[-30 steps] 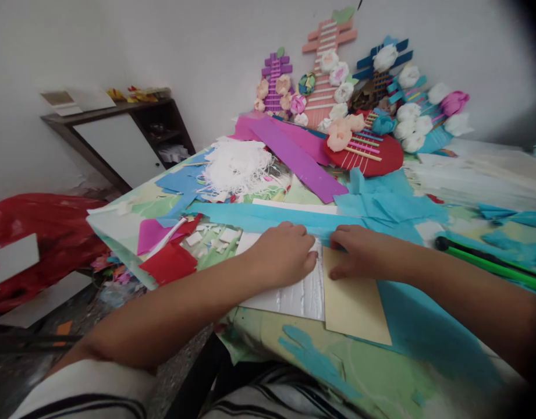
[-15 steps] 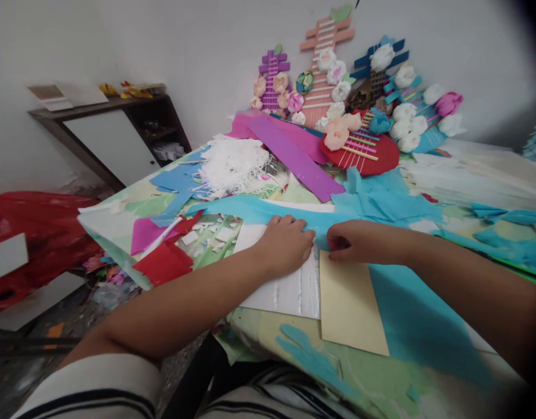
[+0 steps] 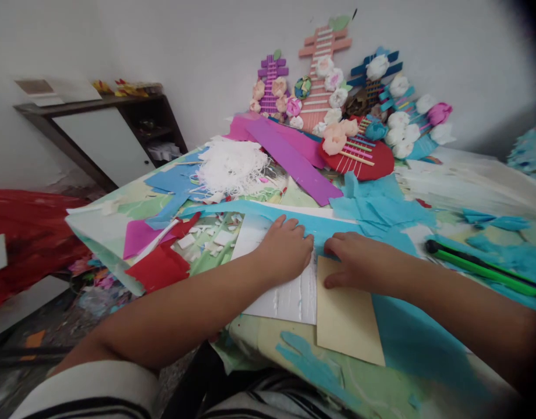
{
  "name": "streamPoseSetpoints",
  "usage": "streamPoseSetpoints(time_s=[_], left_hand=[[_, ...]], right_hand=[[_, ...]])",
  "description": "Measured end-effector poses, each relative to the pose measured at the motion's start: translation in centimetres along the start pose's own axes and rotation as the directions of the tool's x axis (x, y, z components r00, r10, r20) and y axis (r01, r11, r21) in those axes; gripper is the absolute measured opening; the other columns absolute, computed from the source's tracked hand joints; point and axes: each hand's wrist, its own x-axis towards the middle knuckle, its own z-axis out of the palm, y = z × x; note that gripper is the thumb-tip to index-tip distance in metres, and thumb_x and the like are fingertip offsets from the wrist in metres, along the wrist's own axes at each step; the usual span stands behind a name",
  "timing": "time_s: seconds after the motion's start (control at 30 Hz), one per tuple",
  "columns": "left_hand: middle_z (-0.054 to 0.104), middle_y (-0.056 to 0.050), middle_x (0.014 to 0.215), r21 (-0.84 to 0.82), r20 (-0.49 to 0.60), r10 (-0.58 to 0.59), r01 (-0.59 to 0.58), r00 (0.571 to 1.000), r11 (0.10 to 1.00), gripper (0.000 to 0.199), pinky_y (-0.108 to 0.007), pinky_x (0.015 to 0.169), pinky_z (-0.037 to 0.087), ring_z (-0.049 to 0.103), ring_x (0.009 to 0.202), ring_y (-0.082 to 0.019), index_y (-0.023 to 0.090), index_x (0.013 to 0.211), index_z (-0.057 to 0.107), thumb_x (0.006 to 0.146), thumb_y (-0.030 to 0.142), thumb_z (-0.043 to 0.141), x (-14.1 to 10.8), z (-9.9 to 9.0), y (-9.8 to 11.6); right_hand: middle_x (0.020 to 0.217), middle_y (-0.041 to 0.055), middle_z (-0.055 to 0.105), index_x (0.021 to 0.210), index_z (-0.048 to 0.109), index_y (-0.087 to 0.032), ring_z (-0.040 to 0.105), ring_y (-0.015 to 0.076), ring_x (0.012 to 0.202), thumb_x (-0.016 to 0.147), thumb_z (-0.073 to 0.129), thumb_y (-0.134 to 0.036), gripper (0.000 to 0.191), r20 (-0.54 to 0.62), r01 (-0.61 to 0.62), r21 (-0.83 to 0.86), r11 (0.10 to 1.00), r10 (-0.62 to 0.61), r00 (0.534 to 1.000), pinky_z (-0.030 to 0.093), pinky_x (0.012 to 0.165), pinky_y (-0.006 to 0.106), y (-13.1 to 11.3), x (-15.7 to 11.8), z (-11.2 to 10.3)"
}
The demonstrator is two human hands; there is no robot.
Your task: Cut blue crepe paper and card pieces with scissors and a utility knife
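Observation:
My left hand [image 3: 287, 250] rests on a white board [image 3: 279, 305] streaked with lines of white glue, its fingertips over a strip of blue crepe paper [image 3: 329, 227] along the far edge. My right hand [image 3: 359, 259] is over the top of a cream card [image 3: 350, 329], thumb and fingers apart, with nothing visible between them. The card lies right beside the board. Larger blue paper [image 3: 416, 326] spreads to the right of the card, partly in my arm's shadow.
A green and black cutter-like tool [image 3: 477, 262] lies by my right forearm. White shredded strands [image 3: 235, 166], red paper [image 3: 160, 265] and a purple strip [image 3: 294, 163] cover the table's left and back. Decorated guitar-shaped pieces with paper flowers [image 3: 324, 81] lean on the wall.
My right hand has opened from a curled pinch, its thumb now lower over the cream card. My left hand stays on the board. The view has shifted slightly, showing more of the green tool.

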Motion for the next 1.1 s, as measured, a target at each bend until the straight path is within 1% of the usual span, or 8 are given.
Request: streamPoseSetpoints(time_s=[0.13,0.37,0.43,0.53,0.57,0.73,0.93,1.1], left_hand=[[0.056,-0.01,0.09,-0.049,0.04,0.025,-0.023,0.999,0.999,0.027,-0.037,0.078,0.036,0.048,0.089,-0.023,0.014,0.095,0.056,0.083,0.026,0.035,0.1,0.0,-0.2],[0.055,-0.01,0.092,-0.062,0.033,0.012,-0.01,0.999,0.998,0.027,-0.037,0.076,0.039,0.047,0.088,-0.024,0.014,0.096,0.056,0.083,0.027,0.035,0.2,0.3,-0.2],[0.055,-0.01,0.092,-0.067,0.041,0.009,-0.006,0.999,0.998,0.027,-0.037,0.076,0.039,0.047,0.088,-0.024,0.014,0.096,0.056,0.083,0.027,0.035,0.1,0.3,-0.2],[0.055,-0.01,0.092,-0.08,0.05,-0.001,0.005,0.999,0.997,0.027,-0.038,0.076,0.039,0.047,0.088,-0.023,0.015,0.096,0.055,0.084,0.027,0.034,0.0,0.2,-0.3],[0.055,-0.01,0.092,-0.083,0.047,-0.003,0.007,0.999,0.996,0.027,-0.038,0.076,0.039,0.047,0.088,-0.023,0.015,0.096,0.055,0.084,0.027,0.034,0.0,0.2,-0.3],[0.053,-0.009,0.096,-0.112,0.024,0.0,0.003,1.0,0.994,0.028,-0.037,0.078,0.038,0.046,0.092,-0.023,0.018,0.097,0.056,0.084,0.026,0.033,-0.1,0.4,-0.8],[0.052,-0.009,0.099,-0.139,0.02,0.027,-0.024,0.999,0.99,0.029,-0.036,0.083,0.035,0.043,0.096,-0.022,0.017,0.104,0.055,0.084,0.029,0.037,-0.2,0.3,-1.2],[0.051,-0.009,0.103,-0.139,0.042,0.024,-0.018,0.999,0.99,0.03,-0.035,0.084,0.035,0.043,0.098,-0.023,0.015,0.104,0.054,0.084,0.029,0.037,-0.2,0.1,-1.2]], right_hand=[[0.088,0.0107,0.054,0.087,0.058,-0.013,0.05,0.0265,0.085,0.053,0.063,-0.052,0.052,-0.036,-0.013,-0.032,0.999,0.011,0.999,0.041,0.072,0.038,-0.5,-1.0,0.5],[0.089,0.0111,0.053,0.086,0.055,-0.012,0.05,0.0266,0.086,0.048,0.066,-0.047,0.053,-0.037,-0.082,0.0,0.997,0.082,0.996,0.04,0.071,0.037,-0.9,-1.0,1.2],[0.087,0.0094,0.054,0.084,0.053,-0.014,0.051,0.0242,0.082,0.051,0.063,-0.044,0.046,-0.033,-0.11,0.052,0.993,0.112,0.993,0.04,0.066,0.034,-0.5,-0.6,1.0],[0.074,0.0039,0.056,0.074,0.052,-0.018,0.052,0.0166,0.067,0.064,0.049,-0.033,0.018,0.004,-0.129,0.169,0.977,0.13,0.992,0.037,0.054,0.027,0.5,-0.1,0.2],[0.07,0.0024,0.057,0.071,0.052,-0.019,0.051,0.0147,0.063,0.066,0.046,-0.03,0.014,0.009,-0.119,0.214,0.969,0.12,0.993,0.036,0.052,0.026,0.9,0.1,-0.1],[0.068,0.0007,0.06,0.072,0.057,-0.019,0.053,0.0129,0.063,0.067,0.047,-0.031,0.016,0.011,-0.059,0.397,0.916,0.06,0.998,0.039,0.054,0.023,2.6,1.3,-1.5],[0.074,0.002,0.064,0.075,0.061,-0.019,0.057,0.0151,0.068,0.065,0.05,-0.032,0.019,0.003,-0.137,0.407,0.903,0.148,0.989,0.041,0.057,0.025,3.3,3.0,-1.3],[0.074,0.0018,0.064,0.075,0.062,-0.02,0.057,0.0152,0.068,0.065,0.049,-0.031,0.02,0.017,-0.127,0.409,0.904,0.132,0.991,0.041,0.056,0.024,3.5,3.3,-0.3]])
